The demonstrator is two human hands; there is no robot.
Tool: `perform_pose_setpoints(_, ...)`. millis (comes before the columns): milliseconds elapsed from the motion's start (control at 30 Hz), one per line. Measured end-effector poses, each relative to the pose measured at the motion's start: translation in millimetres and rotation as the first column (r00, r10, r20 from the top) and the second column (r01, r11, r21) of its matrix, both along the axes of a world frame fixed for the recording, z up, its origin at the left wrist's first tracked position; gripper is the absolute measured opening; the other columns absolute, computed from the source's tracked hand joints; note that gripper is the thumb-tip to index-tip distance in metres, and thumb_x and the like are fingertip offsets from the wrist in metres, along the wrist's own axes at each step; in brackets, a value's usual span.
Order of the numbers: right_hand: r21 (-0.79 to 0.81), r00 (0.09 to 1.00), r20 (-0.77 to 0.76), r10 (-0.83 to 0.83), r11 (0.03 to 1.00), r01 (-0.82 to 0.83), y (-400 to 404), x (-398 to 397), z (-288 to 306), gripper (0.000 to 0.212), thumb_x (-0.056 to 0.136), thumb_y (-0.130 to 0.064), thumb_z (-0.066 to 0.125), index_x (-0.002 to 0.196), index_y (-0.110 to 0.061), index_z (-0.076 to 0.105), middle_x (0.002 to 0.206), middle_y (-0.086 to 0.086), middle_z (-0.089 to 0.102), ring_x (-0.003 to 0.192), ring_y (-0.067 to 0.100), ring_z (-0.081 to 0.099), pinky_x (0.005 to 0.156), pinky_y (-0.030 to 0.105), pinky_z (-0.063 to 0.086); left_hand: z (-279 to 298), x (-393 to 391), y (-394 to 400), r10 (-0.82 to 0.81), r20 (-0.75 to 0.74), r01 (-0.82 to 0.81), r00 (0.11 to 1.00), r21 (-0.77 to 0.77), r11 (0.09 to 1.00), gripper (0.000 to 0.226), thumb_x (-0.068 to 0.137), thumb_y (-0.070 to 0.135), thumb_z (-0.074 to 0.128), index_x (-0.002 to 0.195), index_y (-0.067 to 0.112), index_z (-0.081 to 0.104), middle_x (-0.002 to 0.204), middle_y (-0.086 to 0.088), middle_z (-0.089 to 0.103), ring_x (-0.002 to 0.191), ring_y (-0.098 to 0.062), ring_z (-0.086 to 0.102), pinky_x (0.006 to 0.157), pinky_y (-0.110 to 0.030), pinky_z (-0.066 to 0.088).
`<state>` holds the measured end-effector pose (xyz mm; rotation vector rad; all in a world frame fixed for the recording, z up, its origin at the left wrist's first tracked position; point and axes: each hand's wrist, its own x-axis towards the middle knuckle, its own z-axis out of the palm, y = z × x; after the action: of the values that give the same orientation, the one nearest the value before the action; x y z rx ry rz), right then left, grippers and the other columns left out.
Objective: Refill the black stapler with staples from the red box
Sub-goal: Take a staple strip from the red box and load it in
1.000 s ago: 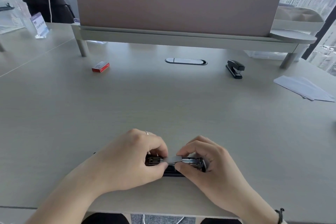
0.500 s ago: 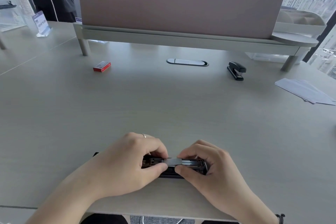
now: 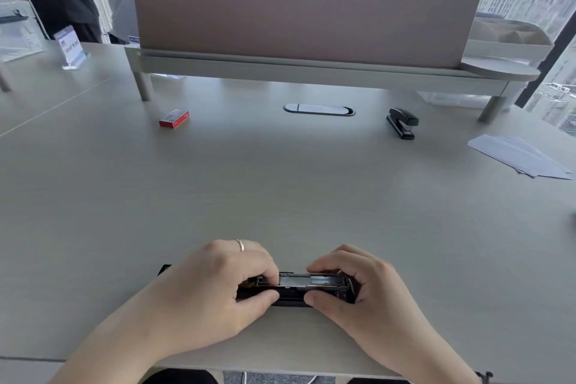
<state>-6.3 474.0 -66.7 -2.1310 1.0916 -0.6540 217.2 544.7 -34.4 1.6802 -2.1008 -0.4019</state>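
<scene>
A black stapler (image 3: 296, 288) lies opened flat near the desk's front edge, its metal staple channel facing up with a silvery strip of staples (image 3: 296, 279) in it. My left hand (image 3: 215, 290) grips the stapler's left part, thumb in front and fingers behind. My right hand (image 3: 358, 290) pinches its right end the same way. The hands hide both ends of the stapler. The red staple box (image 3: 174, 118) sits closed at the far left of the desk, well away from both hands.
A second black stapler (image 3: 402, 122) stands at the far right, with white sheets of paper (image 3: 517, 155) beyond it. A cable grommet (image 3: 319, 109) lies at the back middle, under a raised shelf with a pink divider (image 3: 305, 12). A card stand (image 3: 70, 47) is far left.
The silvery staple strip sits lower in the channel than before. Both hands stay on the stapler, with their fingertips shifted slightly apart.
</scene>
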Motion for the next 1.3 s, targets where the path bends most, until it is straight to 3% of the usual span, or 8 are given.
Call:
perform_pose_setpoints(233,0.019,0.996,-0.076,-0.054,0.998,0.056,-3,-18,1,0.018,0.069,-0.045,0.081,0.083,-0.038,0.074,0.100,-0.017,0.065,0.083,0.009,0.061,0.063,0.015,0.043,-1,-4,3,-0.011,0.078,0.014,0.997,-0.031,0.999,0.017,0.084,0.048,0.055,0.099,0.044,0.062,0.097,0.030,0.064,0.077,0.002,0.064,0.069,-0.024,0.057)
perform_pose_setpoints(400,0.043,0.996,-0.068,-0.050,0.998,0.053,-4,-17,2,0.016,0.069,-0.043,0.081,0.082,-0.036,0.074,0.100,-0.017,0.065,0.083,0.007,0.061,0.064,0.016,0.040,1,-20,-4,-0.060,0.131,0.065,0.990,-0.039,0.997,0.020,0.085,0.046,0.056,0.103,0.044,0.063,0.099,0.028,0.065,0.076,0.008,0.059,0.066,-0.010,0.048)
perform_pose_setpoints(833,0.013,0.994,-0.097,-0.047,0.999,0.048,-3,-16,3,0.011,0.075,-0.045,0.077,0.076,-0.044,0.066,0.102,-0.018,0.063,0.089,0.006,0.059,0.068,0.014,0.036,-2,-27,-12,-0.092,0.120,0.101,0.989,-0.077,0.992,0.017,0.088,0.044,0.054,0.102,0.042,0.063,0.100,0.025,0.066,0.083,0.004,0.063,0.071,-0.024,0.057)
perform_pose_setpoints(1000,0.002,0.993,-0.106,-0.044,0.999,0.045,-3,-17,4,0.009,0.075,-0.043,0.078,0.078,-0.039,0.070,0.101,-0.017,0.063,0.087,0.005,0.058,0.064,0.010,0.035,-1,-6,-4,-0.009,0.021,0.010,1.000,-0.027,1.000,0.027,0.079,0.052,0.057,0.106,0.050,0.058,0.100,0.032,0.066,0.086,0.005,0.065,0.078,-0.024,0.056)
perform_pose_setpoints(1067,-0.001,0.993,-0.107,-0.040,0.999,0.041,-4,-17,4,0.011,0.075,-0.043,0.078,0.080,-0.036,0.072,0.100,-0.017,0.064,0.084,0.005,0.058,0.064,0.011,0.035,1,6,2,0.051,-0.014,-0.051,0.999,-0.022,0.998,0.033,0.074,0.053,0.067,0.106,0.052,0.058,0.105,0.038,0.065,0.093,0.011,0.065,0.080,-0.016,0.052)
perform_pose_setpoints(1167,0.005,0.994,-0.101,-0.041,0.999,0.041,-5,-17,4,0.013,0.074,-0.043,0.079,0.081,-0.034,0.073,0.098,-0.016,0.064,0.079,0.006,0.057,0.062,0.013,0.037,2,23,11,0.125,-0.017,-0.125,0.992,0.023,0.992,0.039,0.070,0.043,0.080,0.103,0.051,0.061,0.104,0.040,0.065,0.093,0.011,0.065,0.081,-0.013,0.049)
perform_pose_setpoints(1300,0.011,0.994,-0.095,-0.048,0.999,0.049,-4,-17,4,0.013,0.074,-0.043,0.079,0.082,-0.034,0.073,0.099,-0.016,0.064,0.078,0.006,0.059,0.064,0.017,0.039,0,40,22,0.184,0.006,-0.184,0.983,0.062,0.981,0.038,0.065,0.051,0.072,0.102,0.053,0.064,0.099,0.039,0.067,0.087,0.010,0.066,0.075,-0.012,0.048)
